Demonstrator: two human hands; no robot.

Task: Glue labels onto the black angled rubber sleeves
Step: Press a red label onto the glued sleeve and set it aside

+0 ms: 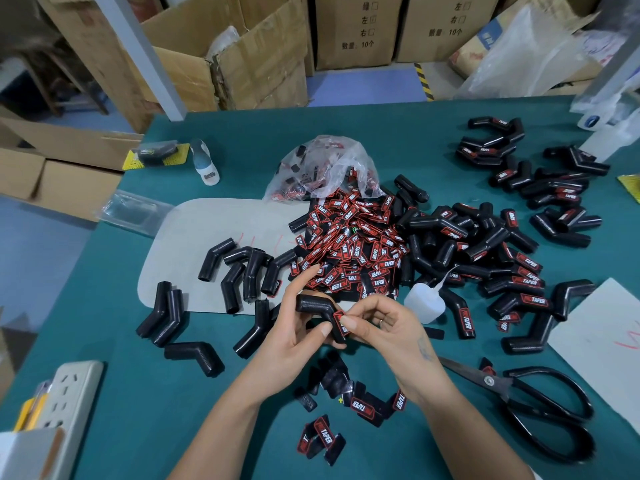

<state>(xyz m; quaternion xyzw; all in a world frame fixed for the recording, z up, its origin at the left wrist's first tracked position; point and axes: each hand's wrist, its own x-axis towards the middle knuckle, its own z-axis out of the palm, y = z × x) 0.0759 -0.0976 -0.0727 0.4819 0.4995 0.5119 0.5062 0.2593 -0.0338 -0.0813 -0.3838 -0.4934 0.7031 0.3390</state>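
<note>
My left hand grips a black angled rubber sleeve over the green table, thumb near its lower leg. My right hand presses a red-and-black label against that lower leg with its fingertips. A big pile of loose labels lies just beyond, spilling from a clear plastic bag. Bare sleeves lie to the left on a grey mat. Labelled sleeves are heaped to the right. A small white glue bottle lies beside my right hand.
Black scissors lie at the right front. Several labels are scattered under my wrists. A white power strip sits at the left front edge. White paper lies at the right; cardboard boxes stand beyond the table.
</note>
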